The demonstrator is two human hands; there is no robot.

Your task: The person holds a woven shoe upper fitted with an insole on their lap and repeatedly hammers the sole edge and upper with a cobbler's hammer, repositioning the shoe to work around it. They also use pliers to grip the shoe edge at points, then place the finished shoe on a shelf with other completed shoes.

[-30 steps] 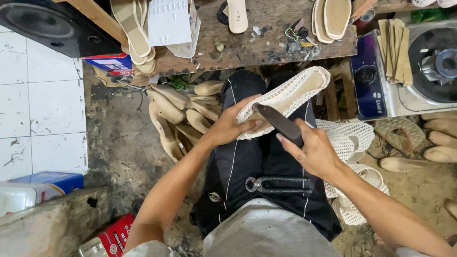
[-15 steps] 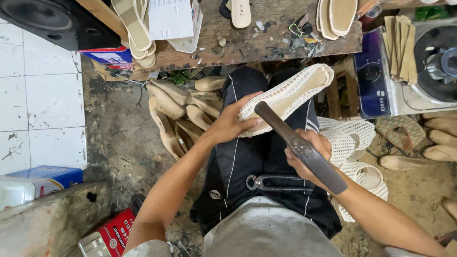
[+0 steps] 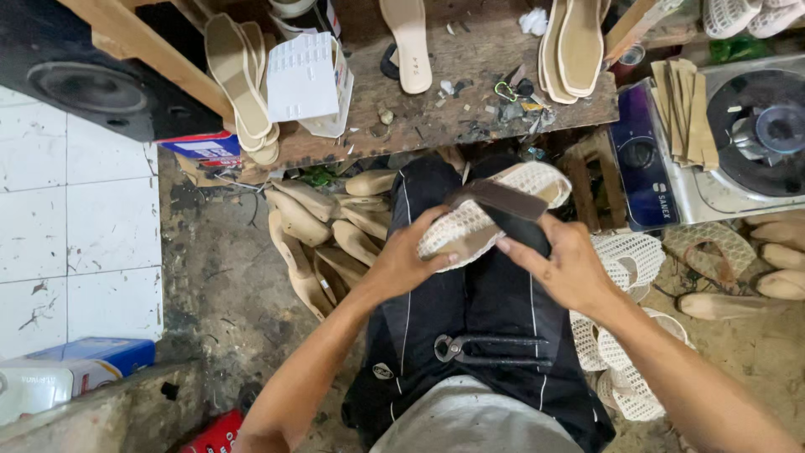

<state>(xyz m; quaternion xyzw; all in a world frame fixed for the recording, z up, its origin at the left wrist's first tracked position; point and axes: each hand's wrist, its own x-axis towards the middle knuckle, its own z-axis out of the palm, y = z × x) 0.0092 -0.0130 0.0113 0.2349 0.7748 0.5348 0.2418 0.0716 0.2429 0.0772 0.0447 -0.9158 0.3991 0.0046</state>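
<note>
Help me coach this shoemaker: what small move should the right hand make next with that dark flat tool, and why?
Probably draw the dark flat tool along the woven shoe upper. The right hand lays it across the shoe while the left hand grips the shoe underneath, over the lap.

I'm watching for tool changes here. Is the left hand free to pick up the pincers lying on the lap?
Probably not as things stand. The left hand is gripping the woven shoe upper on its last, so it is occupied. The pincers lie uncovered on the lap just below, with nothing blocking the way.
</note>
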